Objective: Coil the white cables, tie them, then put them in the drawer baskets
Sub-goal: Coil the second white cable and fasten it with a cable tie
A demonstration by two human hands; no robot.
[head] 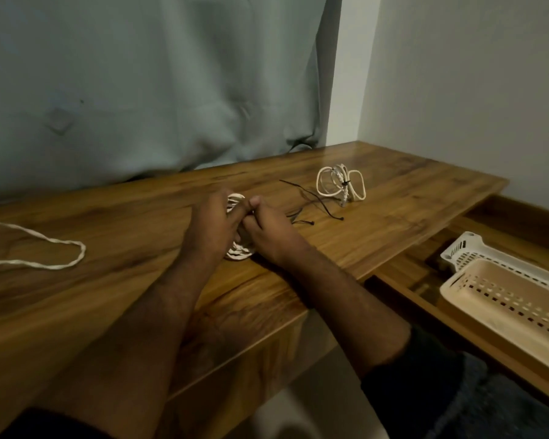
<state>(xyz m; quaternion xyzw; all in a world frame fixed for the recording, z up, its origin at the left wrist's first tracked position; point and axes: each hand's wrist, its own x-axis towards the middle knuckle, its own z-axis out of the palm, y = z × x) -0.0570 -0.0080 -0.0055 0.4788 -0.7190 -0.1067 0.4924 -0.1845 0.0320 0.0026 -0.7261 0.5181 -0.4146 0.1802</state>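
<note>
A person's two hands meet over a wooden surface, both closed around a small coil of white cable that rests upright on the wood near its front edge. The left hand wraps the coil from the left, its fingers curled over the top loops; the right hand presses in from the right, thumb raised and touching the left hand's fingertips. Most of the coil is hidden between the palms, with only its upper and lower loops showing, and whether a tie is already around it cannot be told.

Just beyond the right hand, several thin black ties lie loose and crossed on the surface. Farther back and to the right stands a second white cable, already bundled into a bow shape and cinched at its middle by a dark tie. Well apart on the left, a third white cable lies uncoiled in a long open loop that runs off the edge of the picture.

To the right, below the level of the surface, an open wooden drawer holds two perforated plastic baskets set side by side: a beige basket nearer the person and a white basket behind it. A grey-green curtain hangs behind the surface.
</note>
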